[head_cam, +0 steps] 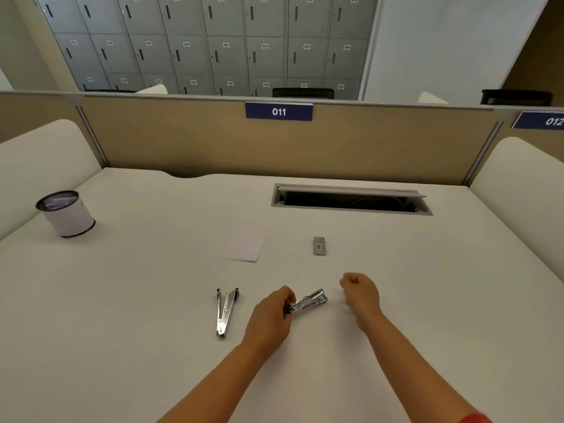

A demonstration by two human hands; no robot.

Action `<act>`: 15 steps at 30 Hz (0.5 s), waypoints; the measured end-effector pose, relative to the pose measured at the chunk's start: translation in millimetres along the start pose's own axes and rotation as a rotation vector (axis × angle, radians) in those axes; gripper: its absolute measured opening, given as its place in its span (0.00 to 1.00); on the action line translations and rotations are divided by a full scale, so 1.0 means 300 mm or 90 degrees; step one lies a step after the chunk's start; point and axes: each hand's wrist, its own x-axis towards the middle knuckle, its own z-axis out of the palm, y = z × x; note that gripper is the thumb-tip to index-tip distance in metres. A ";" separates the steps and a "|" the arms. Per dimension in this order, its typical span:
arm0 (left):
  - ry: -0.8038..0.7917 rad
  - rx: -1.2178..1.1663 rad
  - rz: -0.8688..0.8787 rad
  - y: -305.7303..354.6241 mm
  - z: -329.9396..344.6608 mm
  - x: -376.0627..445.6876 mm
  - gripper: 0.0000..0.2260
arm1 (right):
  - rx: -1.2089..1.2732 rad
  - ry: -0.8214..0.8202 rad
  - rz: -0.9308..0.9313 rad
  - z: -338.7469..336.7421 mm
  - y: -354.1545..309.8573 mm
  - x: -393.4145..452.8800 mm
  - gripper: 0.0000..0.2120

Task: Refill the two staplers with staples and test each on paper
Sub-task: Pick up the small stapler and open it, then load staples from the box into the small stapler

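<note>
A silver stapler with a blue tip (311,300) lies near the table's front middle, and my left hand (270,312) grips its near end. My right hand (360,293) hovers just right of that stapler with its fingers curled in; whether it pinches something small I cannot tell. A second silver stapler (225,311) lies to the left, swung open in a narrow V, untouched. A small grey box of staples (319,246) sits farther back on the right. A white sheet of paper (245,247) lies flat behind the staplers.
A white cylindrical container with a dark rim (67,213) stands at the far left. An open cable slot (351,199) is set into the table near the beige divider (213,141) labelled 011. White side panels flank the desk.
</note>
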 end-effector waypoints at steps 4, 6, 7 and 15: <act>0.003 0.050 0.031 -0.017 0.008 -0.011 0.11 | -0.190 -0.017 -0.142 -0.008 -0.034 0.094 0.16; 0.017 0.057 0.035 -0.024 0.020 -0.021 0.12 | -0.274 -0.059 -0.193 0.004 -0.058 0.146 0.19; 0.024 0.058 0.034 -0.027 0.027 -0.024 0.13 | -0.315 -0.079 -0.213 0.013 -0.073 0.170 0.20; 0.008 -0.008 0.013 -0.058 0.034 -0.032 0.26 | -0.499 -0.210 -0.272 0.101 -0.137 0.325 0.33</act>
